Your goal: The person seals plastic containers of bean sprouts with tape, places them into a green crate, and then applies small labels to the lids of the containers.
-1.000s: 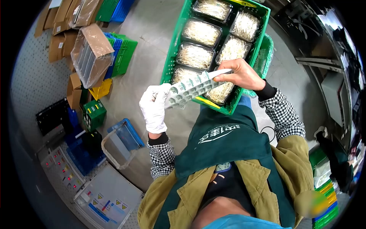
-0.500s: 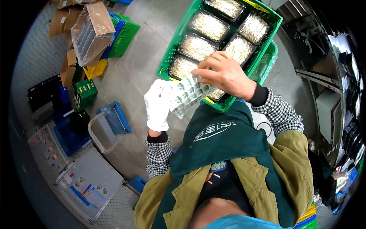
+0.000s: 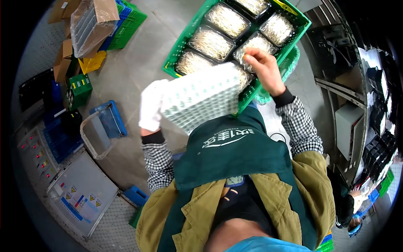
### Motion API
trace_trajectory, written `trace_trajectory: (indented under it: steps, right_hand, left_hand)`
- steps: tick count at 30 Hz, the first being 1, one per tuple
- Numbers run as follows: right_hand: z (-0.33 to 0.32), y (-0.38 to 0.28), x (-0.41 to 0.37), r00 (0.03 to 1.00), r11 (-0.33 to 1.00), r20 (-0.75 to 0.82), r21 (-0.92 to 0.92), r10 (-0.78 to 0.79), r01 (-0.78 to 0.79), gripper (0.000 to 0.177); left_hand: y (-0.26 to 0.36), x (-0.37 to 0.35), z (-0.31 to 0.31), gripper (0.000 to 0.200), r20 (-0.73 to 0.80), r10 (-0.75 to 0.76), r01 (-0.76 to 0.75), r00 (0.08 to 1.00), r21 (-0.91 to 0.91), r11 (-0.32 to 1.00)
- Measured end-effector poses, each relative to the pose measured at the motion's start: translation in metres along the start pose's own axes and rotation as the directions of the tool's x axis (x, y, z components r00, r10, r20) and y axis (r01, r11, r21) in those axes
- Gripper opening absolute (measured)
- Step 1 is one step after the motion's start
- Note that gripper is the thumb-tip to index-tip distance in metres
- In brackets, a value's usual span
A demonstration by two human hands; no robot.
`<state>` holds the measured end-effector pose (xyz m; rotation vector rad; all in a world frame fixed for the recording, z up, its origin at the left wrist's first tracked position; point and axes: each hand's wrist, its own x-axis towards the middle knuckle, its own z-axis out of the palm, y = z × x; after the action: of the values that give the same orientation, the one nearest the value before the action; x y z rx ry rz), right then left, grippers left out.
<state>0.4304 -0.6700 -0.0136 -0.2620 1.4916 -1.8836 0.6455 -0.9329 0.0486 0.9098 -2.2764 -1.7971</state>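
Note:
My left hand, in a white glove, grips the left edge of a white sheet of small green-printed labels. The sheet is spread flat before my apron and covers the near end of a green plastic crate. In the crate lie several black trays of pale sprouts under clear film. Above a sprout tray on the crate's right side is my bare right hand, thumb and forefinger pinched together. Whatever lies between those fingertips is too small to make out.
On the left floor stand a blue basket with a clear liner, a small green box and a stack of green and blue crates. A metal rack runs along the right. A co-worker's hand shows at lower right.
The label sheet has opened out from a folded, narrow shape. My right hand has left it and moved right over the trays. My left hand still grips the sheet.

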Motion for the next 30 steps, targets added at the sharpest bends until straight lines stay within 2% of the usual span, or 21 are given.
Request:
trace_trajectory:
  steps: [1, 2, 3, 5, 6, 7, 9, 13, 14, 15, 17, 18, 21, 22, 23, 24, 25, 26, 29, 30]
  right_hand:
    - [-0.018, 0.031, 0.008, 1.0, 1.0, 0.015, 0.007, 0.012, -0.012, 0.036]
    - [-0.033, 0.063, 0.008, 0.995, 0.99, 0.043, -0.109, 0.093, -0.088, 0.044]
    - [-0.042, 0.094, 0.004, 0.982, 0.962, 0.063, -0.222, 0.177, -0.159, 0.052]
    - [-0.045, 0.139, -0.003, 0.996, 0.771, 0.005, -0.634, 0.091, -0.067, 0.063]
    - [-0.039, 0.153, -0.005, 0.999, 0.738, -0.017, -0.675, -0.028, 0.009, 0.068]
    - [-0.036, 0.173, -0.001, 0.997, 0.693, -0.042, -0.72, -0.065, 0.015, 0.07]
    - [-0.022, 0.187, 0.001, 0.989, 0.56, -0.078, -0.828, -0.129, 0.008, 0.071]
    - [-0.002, 0.201, 0.004, 0.97, 0.434, -0.178, -0.896, -0.164, -0.091, 0.069]
    - [0.0, 0.201, 0.005, 0.972, 0.432, -0.178, -0.897, -0.155, -0.095, 0.066]
    - [0.002, 0.2, 0.004, 0.979, 0.345, -0.182, -0.928, -0.091, -0.14, 0.062]
    - [0.003, 0.195, 0.003, 0.968, 0.126, 0.013, -0.991, -0.249, 0.046, 0.06]
    - [0.005, 0.189, 0.002, 0.964, 0.082, -0.01, -0.997, -0.265, 0.012, 0.056]
    - [-0.005, 0.171, 0.019, 0.929, 0.244, -0.049, -0.969, -0.367, 0.045, 0.052]
    - [-0.012, 0.163, 0.03, 0.907, 0.33, -0.184, -0.942, -0.38, -0.053, 0.048]
    - [-0.034, 0.172, 0.05, 0.848, 0.393, -0.272, -0.916, -0.454, -0.084, 0.046]
    - [-0.05, 0.156, 0.063, 0.816, 0.582, -0.392, -0.809, -0.425, -0.085, 0.054]
    - [-0.066, 0.15, 0.076, 0.795, 0.682, -0.504, -0.713, -0.337, -0.163, 0.055]
    - [-0.083, 0.15, 0.09, 0.786, 0.695, -0.532, -0.693, -0.315, -0.191, 0.055]
    - [-0.115, 0.154, 0.114, 0.83, 0.442, -0.435, -0.857, -0.349, -0.264, 0.058]
    - [-0.119, 0.158, 0.118, 0.843, 0.452, -0.443, -0.847, -0.306, -0.281, 0.058]
  left_hand:
    - [-0.004, -0.007, -0.015, 0.024, -0.073, -0.121, 0.106, 0.99, -0.185, 0.977]
    - [-0.006, -0.012, -0.026, 0.023, -0.144, -0.188, 0.131, 0.972, -0.334, 0.933]
    - [-0.007, -0.016, -0.039, 0.021, -0.18, -0.224, 0.156, 0.958, -0.329, 0.931]
    - [-0.017, -0.023, -0.058, 0.02, -0.262, -0.291, 0.148, 0.92, -0.454, 0.878]
    - [-0.018, -0.026, -0.058, 0.02, -0.275, -0.285, 0.128, 0.918, -0.475, 0.87]
    - [-0.017, -0.029, -0.058, 0.019, -0.29, -0.283, 0.11, 0.914, -0.494, 0.862]
    - [-0.018, -0.032, -0.06, 0.019, -0.315, -0.26, 0.076, 0.913, -0.495, 0.866]
    - [-0.022, -0.031, -0.051, 0.02, -0.344, -0.246, 0.069, 0.906, -0.453, 0.889]
    - [-0.023, -0.03, -0.052, 0.02, -0.335, -0.244, 0.075, 0.91, -0.447, 0.892]
    - [-0.024, -0.03, -0.052, 0.02, -0.325, -0.244, 0.082, 0.914, -0.44, 0.894]
    - [-0.021, -0.028, -0.049, 0.02, -0.366, -0.24, 0.07, 0.899, -0.421, 0.904]
    - [-0.019, -0.028, -0.047, 0.019, -0.383, -0.237, 0.065, 0.893, -0.412, 0.909]
    - [-0.014, -0.023, -0.049, 0.019, -0.368, -0.253, 0.085, 0.894, -0.415, 0.906]
    - [-0.013, -0.022, -0.046, 0.019, -0.378, -0.224, 0.058, 0.898, -0.404, 0.913]
    - [-0.014, -0.022, -0.048, 0.019, -0.333, -0.206, 0.068, 0.92, -0.383, 0.921]
    - [-0.016, -0.021, -0.052, 0.019, -0.288, -0.189, 0.076, 0.939, -0.361, 0.929]
    - [-0.016, -0.018, -0.055, 0.02, -0.244, -0.167, 0.077, 0.955, -0.338, 0.938]
    - [-0.012, -0.016, -0.051, 0.02, -0.22, -0.138, 0.065, 0.966, -0.31, 0.948]
    - [-0.005, -0.007, -0.048, 0.018, -0.178, -0.155, 0.102, 0.972, -0.277, 0.956]
    - [-0.002, -0.005, -0.046, 0.016, -0.177, -0.15, 0.091, 0.973, -0.303, 0.948]
